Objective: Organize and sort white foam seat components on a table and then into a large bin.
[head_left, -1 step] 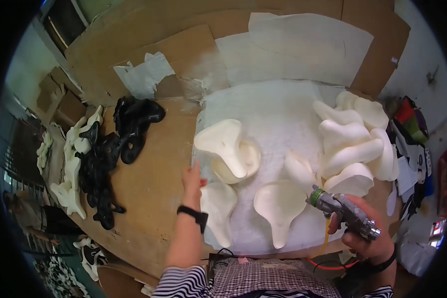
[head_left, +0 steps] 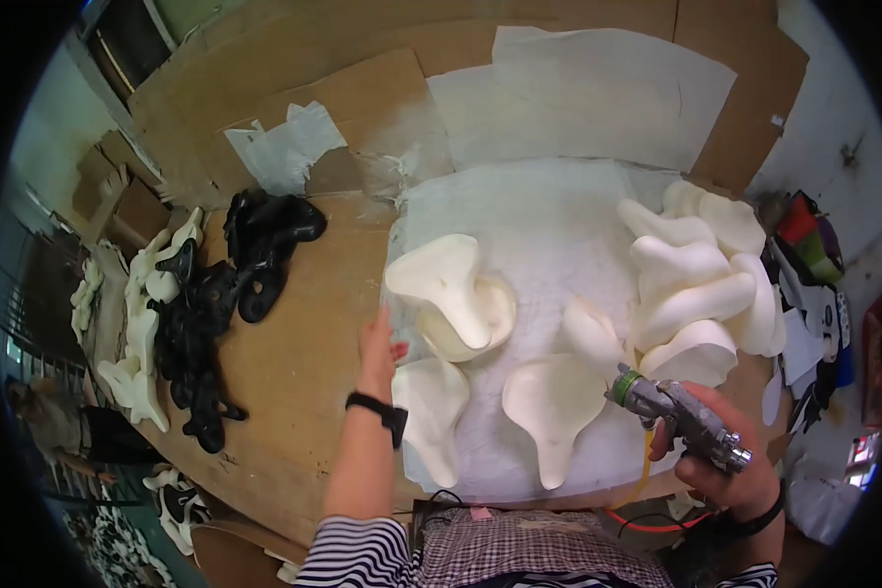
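Note:
My right hand [head_left: 717, 453] is closed around a metal spray gun [head_left: 678, 412] with a green ring near its nozzle. The nozzle points left, over the cream foam bicycle saddle pads. My left hand [head_left: 375, 350] holds nothing, its fingers apart, at the left edge of the white sheet. Just right of it, one pad [head_left: 446, 279] lies tilted across another pad [head_left: 500, 312]. Closer to me are a pad [head_left: 431, 412] beside my left wrist and a pad [head_left: 554, 407] with its narrow end toward me. Another pad [head_left: 593, 333] lies behind the gun's nozzle.
Cream pads are heaped [head_left: 701, 279] at the right of the white sheet [head_left: 549, 225]. Black saddle-shaped pieces [head_left: 206, 304] and more cream pieces [head_left: 142, 333] lie at the left. Cardboard [head_left: 372, 88] stands behind. A red-orange hose [head_left: 657, 526] runs near my apron. A person [head_left: 54, 421] is at far left.
My left hand has shifted slightly away from me and to the left. My right hand and the spray gun stay nearly where they were.

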Demonstrator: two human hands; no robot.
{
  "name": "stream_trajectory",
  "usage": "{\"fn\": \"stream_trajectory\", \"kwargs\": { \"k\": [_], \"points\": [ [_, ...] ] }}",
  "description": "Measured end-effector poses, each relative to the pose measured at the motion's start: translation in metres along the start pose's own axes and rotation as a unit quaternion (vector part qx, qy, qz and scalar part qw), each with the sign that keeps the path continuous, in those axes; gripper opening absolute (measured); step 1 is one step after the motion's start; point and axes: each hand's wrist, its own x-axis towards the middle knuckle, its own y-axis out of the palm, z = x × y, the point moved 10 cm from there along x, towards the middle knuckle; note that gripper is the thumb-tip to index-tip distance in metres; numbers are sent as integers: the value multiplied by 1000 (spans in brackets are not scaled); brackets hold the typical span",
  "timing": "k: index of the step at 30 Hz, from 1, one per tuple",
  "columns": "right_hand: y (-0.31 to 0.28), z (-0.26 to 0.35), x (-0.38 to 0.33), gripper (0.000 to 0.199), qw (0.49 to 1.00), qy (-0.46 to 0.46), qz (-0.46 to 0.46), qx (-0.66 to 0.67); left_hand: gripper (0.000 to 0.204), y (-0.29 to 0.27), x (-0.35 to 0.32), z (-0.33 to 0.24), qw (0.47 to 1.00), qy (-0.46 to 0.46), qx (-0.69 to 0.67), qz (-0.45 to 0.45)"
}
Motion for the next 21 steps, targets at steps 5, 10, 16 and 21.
{"fn": "stream_trajectory", "kwargs": {
  "k": [5, 10, 16, 21],
  "points": [
    [7, 0, -23, 64, 995, 83, 11, -51, 67, 44, 31, -30, 996, 0, -4, 84],
    [22, 17, -7, 62, 990, 40, 26, -133, 73, 63, 29, -31, 992, 30, 36, 119],
    [3, 27, -25, 58, 993, 3, -115, 22, 67, 60, 29, -26, 990, 26, 50, 127],
    [1, -1, -41, 65, 997, 41, -46, -41, 52, 35, 24, -22, 987, 27, 104, 121]
  ]
}}
